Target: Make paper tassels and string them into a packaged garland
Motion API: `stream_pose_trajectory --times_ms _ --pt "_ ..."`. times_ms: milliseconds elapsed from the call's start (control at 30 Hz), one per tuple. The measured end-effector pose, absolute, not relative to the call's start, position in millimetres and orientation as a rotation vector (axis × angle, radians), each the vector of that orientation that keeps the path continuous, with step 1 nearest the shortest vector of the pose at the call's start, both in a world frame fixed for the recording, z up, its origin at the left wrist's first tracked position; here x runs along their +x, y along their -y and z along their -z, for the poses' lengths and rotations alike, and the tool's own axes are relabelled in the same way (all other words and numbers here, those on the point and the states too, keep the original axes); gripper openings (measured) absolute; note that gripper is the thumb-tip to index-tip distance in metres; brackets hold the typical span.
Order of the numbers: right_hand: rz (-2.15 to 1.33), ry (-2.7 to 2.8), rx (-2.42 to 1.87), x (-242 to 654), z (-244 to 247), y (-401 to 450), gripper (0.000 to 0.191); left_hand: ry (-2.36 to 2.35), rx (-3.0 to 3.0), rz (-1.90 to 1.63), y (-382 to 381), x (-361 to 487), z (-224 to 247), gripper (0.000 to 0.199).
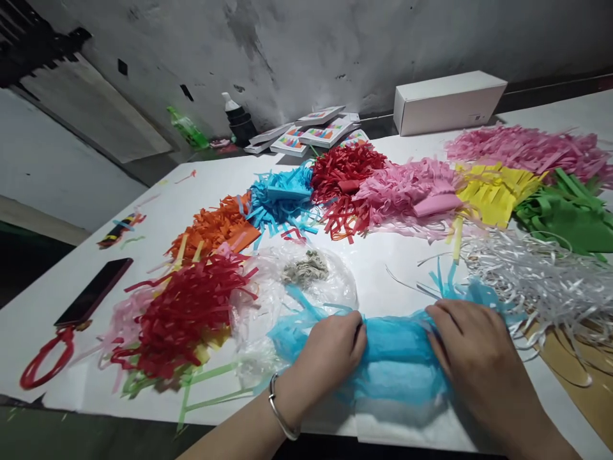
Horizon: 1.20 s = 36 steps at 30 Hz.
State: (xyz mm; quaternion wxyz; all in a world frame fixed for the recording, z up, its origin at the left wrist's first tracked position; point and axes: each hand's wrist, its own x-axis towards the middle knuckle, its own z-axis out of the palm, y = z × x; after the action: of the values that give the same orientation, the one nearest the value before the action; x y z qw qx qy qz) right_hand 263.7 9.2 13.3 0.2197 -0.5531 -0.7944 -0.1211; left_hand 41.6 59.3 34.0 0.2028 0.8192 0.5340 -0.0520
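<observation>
A blue tissue-paper sheet with fringed ends (395,342) lies at the table's front edge. My left hand (330,342) has its fingers closed on the left part of it, and a silver bangle is on that wrist. Gripping the right part is my right hand (472,348), fingers curled over the paper. Blue strips stick out beyond both hands. A clear plastic bag (335,281) with a greyish-beige bundle (305,268) in it is just past my left hand. White ribbon strands (531,275) lie beside my right hand.
Fringed paper bundles curve across the table: red (191,313), orange (215,223), blue (282,191), pink (412,185), yellow (498,188) and green (565,211). A phone (94,291) lies at left. Small printed boxes (325,133) and a white box (447,105) stand behind.
</observation>
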Motion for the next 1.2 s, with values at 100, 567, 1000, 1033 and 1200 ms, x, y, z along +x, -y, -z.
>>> stream_pose_trajectory --times_ms 100,567,1000,1033,1200 --pt "0.227 2.279 -1.103 256 -10 -3 0.026 -1.483 2.296 0.136 -60 42 -32 0.022" --pt "0.215 2.336 -1.009 228 0 14 0.038 -1.486 2.344 0.051 -62 41 -26 0.022" --pt "0.065 2.110 -1.227 230 0 12 0.022 -1.092 2.769 -0.506 -17 35 -23 0.018" --pt "0.082 2.119 -1.210 227 0 12 0.023 -1.096 2.758 -0.530 -17 35 -20 0.016" --pt "0.248 2.210 -1.099 227 -2 19 0.032 -1.025 2.737 -0.656 -15 31 -16 0.019"
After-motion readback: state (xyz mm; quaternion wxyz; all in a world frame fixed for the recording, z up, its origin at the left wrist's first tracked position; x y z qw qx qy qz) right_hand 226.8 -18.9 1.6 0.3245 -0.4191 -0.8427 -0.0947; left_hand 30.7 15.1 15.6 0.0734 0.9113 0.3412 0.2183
